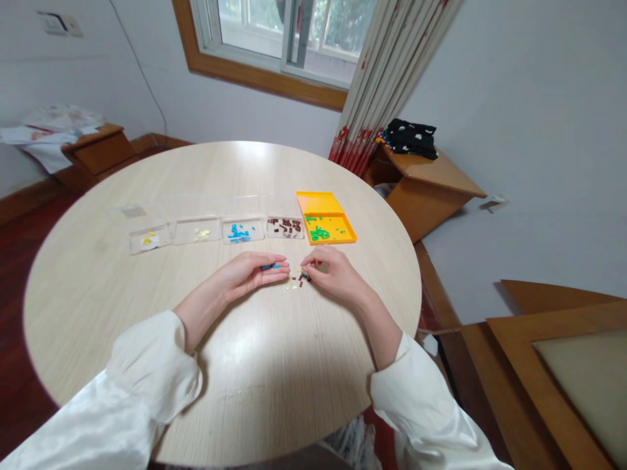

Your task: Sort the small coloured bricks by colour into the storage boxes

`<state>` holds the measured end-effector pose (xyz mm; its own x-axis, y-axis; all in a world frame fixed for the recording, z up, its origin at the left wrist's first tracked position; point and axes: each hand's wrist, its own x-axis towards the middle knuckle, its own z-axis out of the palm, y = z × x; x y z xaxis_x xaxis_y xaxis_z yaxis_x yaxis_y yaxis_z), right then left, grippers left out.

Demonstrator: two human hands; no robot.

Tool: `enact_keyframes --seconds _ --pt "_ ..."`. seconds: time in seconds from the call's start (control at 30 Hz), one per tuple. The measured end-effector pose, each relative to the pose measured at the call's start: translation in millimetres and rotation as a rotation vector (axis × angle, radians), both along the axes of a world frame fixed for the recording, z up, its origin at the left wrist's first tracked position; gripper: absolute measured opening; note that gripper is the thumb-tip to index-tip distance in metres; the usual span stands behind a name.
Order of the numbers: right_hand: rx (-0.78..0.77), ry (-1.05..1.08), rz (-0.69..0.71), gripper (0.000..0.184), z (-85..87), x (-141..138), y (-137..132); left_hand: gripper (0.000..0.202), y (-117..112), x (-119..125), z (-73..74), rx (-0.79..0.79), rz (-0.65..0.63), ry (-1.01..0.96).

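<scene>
My left hand (249, 273) is half cupped, palm turned up, with several small blue pieces (270, 266) lying on its fingers. Close to its fingertips, my right hand (329, 269) is pinched down over a small mixed pile (295, 281) of brown, yellow and whitish pieces on the table. A bit of blue shows under its fingertips, but I cannot tell whether they hold it. Behind the hands stands a row of open boxes: clear ones with yellow pieces (147, 241), pale pieces (202, 234), blue pieces (239, 232) and brown pieces (287, 226), and an orange box (350, 236) with green pieces (320, 232).
The round wooden table (235, 372) fills the middle of the view. Beyond it are a window, a curtain (377, 85) and a small cabinet (431, 189) with dark cloth on top. A wooden chair (529, 339) stands at the right.
</scene>
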<state>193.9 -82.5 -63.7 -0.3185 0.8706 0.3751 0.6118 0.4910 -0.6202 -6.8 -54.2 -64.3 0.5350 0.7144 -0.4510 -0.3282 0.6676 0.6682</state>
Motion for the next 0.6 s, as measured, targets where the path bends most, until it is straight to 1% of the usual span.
enact_keyframes --seconds 0.1,0.23,0.33,0.47,0.6 --pt "-0.067 -0.095 0.044 0.008 2.9 8.9 -0.4 0.015 0.6 -0.5 -0.5 0.064 0.05 0.042" --pt "-0.118 -0.202 0.061 0.008 3.6 10.3 -0.7 0.016 1.6 -0.1 -0.2 0.071 0.114 0.077" --pt "-0.146 -0.251 0.049 0.01 1.9 9.1 0.4 0.015 3.2 -0.4 -0.3 0.062 0.109 0.086" --pt "-0.155 -0.26 0.028 0.012 -1.6 9.7 1.8 0.013 6.4 -2.6 -3.8 0.065 0.096 0.078" --pt "-0.125 -0.227 0.023 0.012 -3.8 10.7 2.3 0.017 8.1 -3.8 -7.3 0.037 0.082 0.049"
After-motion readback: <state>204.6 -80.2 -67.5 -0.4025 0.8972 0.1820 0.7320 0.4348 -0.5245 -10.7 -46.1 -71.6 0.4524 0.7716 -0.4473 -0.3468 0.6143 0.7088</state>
